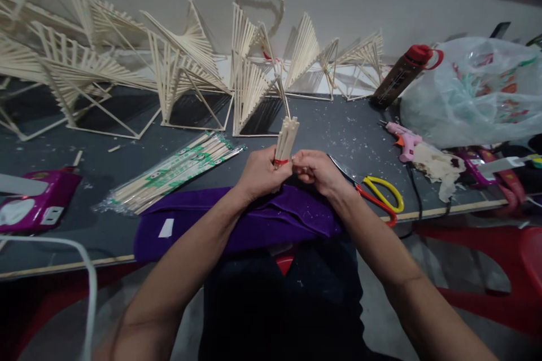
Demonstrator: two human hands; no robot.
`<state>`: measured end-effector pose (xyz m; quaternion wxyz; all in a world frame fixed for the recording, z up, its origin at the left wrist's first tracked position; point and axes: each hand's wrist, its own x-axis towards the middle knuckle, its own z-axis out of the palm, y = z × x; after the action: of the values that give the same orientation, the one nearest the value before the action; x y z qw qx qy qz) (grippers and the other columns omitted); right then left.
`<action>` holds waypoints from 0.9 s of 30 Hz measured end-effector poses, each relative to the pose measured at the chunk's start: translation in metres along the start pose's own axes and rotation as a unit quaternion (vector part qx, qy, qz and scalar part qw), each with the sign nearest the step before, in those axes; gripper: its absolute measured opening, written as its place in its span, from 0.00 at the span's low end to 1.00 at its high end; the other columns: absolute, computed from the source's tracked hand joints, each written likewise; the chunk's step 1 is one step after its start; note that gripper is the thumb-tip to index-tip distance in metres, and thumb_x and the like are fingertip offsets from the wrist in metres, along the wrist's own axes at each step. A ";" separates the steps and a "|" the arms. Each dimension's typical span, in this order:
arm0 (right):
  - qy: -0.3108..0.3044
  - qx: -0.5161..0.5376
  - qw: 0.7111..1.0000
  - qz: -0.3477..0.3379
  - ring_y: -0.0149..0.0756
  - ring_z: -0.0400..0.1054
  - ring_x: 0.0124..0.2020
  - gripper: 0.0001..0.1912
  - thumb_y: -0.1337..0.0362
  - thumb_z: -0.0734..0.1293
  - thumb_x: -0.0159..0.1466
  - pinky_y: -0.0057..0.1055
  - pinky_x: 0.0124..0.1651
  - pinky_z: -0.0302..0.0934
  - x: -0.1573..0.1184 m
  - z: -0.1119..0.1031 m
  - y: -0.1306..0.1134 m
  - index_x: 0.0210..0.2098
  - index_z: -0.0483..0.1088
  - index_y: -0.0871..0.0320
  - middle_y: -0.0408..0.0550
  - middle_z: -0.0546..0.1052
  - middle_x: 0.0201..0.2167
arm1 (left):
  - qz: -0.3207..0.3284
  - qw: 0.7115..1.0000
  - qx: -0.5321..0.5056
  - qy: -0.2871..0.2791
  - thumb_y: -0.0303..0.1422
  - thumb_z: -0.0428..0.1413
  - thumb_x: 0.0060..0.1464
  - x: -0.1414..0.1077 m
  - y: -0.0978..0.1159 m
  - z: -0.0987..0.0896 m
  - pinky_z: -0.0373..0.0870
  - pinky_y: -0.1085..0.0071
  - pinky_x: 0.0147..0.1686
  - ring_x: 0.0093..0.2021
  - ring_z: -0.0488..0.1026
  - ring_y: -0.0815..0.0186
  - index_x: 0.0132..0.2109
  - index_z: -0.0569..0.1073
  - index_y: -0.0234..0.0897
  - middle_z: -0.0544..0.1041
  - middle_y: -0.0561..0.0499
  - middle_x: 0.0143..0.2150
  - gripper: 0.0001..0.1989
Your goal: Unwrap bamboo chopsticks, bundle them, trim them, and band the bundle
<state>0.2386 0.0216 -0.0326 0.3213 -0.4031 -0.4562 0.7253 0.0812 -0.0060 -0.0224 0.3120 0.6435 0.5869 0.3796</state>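
Note:
My left hand (261,172) is wrapped round a bundle of short wooden sticks (288,136), held upright above the table edge. A red band (281,162) circles the bundle low down. Close against its right side, my right hand (315,169) has its fingers curled and pinched near the band; whatever sits between those fingertips is too small to name. Beneath both hands lies a folded purple cloth (254,225). Scissors (383,194) with red and yellow handles rest just right of my right hand.
Several stick frameworks (190,73) stand along the wall. A plastic packet of sticks (178,172) lies left of the cloth. On the right are a pink glue gun (405,141), a dark bottle (398,79) and a plastic bag (474,90). A red stool (478,254) stands below.

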 end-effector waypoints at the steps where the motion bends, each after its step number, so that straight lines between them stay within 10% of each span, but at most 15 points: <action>1: 0.015 -0.035 0.999 -0.032 0.21 0.54 0.15 0.10 0.60 0.68 0.53 0.21 0.16 0.42 -0.001 0.000 0.000 0.22 0.65 0.60 0.38 0.66 0.18 | -0.028 0.999 -0.046 -0.007 0.35 0.55 0.43 0.000 -0.001 0.000 0.58 0.74 0.24 0.22 0.63 0.71 0.26 0.70 0.35 0.67 0.55 0.20 0.07; 4: 0.070 -0.164 0.965 -0.194 0.25 0.64 0.24 0.13 0.58 0.69 0.56 0.23 0.25 0.58 -0.006 -0.001 0.002 0.38 0.71 0.59 0.43 0.74 0.29 | -0.136 0.958 -0.245 -0.061 0.36 0.56 0.42 0.003 -0.004 -0.001 0.61 0.73 0.22 0.20 0.64 0.70 0.24 0.68 0.35 0.67 0.54 0.19 0.08; 9: 0.026 -0.396 0.821 -0.411 0.31 0.70 0.39 0.17 0.64 0.64 0.63 0.29 0.39 0.66 -0.007 -0.005 0.007 0.52 0.69 0.54 0.50 0.75 0.46 | -0.229 0.878 -0.407 -0.107 0.29 0.57 0.37 0.007 -0.004 -0.003 0.61 0.75 0.20 0.17 0.62 0.73 0.22 0.67 0.34 0.65 0.54 0.17 0.05; 17: 0.042 -0.490 0.743 -0.454 0.32 0.70 0.36 0.09 0.66 0.60 0.67 0.29 0.39 0.63 -0.006 -0.009 0.010 0.41 0.72 0.56 0.48 0.76 0.34 | -0.244 0.861 -0.408 -0.181 0.31 0.58 0.38 0.005 -0.006 -0.003 0.62 0.73 0.20 0.18 0.64 0.71 0.23 0.68 0.33 0.67 0.52 0.17 0.06; 20: 0.070 -0.495 0.769 -0.398 0.32 0.66 0.31 0.08 0.65 0.60 0.64 0.29 0.35 0.59 -0.008 -0.005 0.009 0.33 0.70 0.57 0.47 0.74 0.30 | -0.195 0.918 -0.292 -0.186 0.34 0.57 0.42 0.003 -0.006 -0.006 0.61 0.73 0.22 0.20 0.64 0.70 0.25 0.69 0.34 0.68 0.52 0.20 0.07; 23: 0.097 -0.383 0.878 -0.271 0.29 0.59 0.24 0.07 0.64 0.61 0.59 0.27 0.28 0.54 -0.007 0.000 0.007 0.26 0.66 0.57 0.42 0.67 0.22 | -0.068 0.985 -0.114 -0.110 0.36 0.56 0.45 0.002 -0.004 -0.008 0.58 0.74 0.24 0.24 0.63 0.70 0.30 0.71 0.35 0.68 0.55 0.24 0.08; 27: -0.008 -0.087 0.996 -0.010 0.24 0.45 0.16 0.05 0.65 0.61 0.50 0.23 0.17 0.39 -0.001 0.001 0.003 0.20 0.58 0.56 0.36 0.55 0.16 | 0.044 0.998 0.013 -0.050 0.34 0.54 0.46 -0.002 0.000 -0.006 0.57 0.74 0.27 0.26 0.62 0.71 0.30 0.70 0.36 0.67 0.56 0.25 0.06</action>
<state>0.2384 0.0189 -0.0349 0.2883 -0.4189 -0.5240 0.6833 0.0763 -0.0084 -0.0193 0.3150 0.6910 0.5466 0.3529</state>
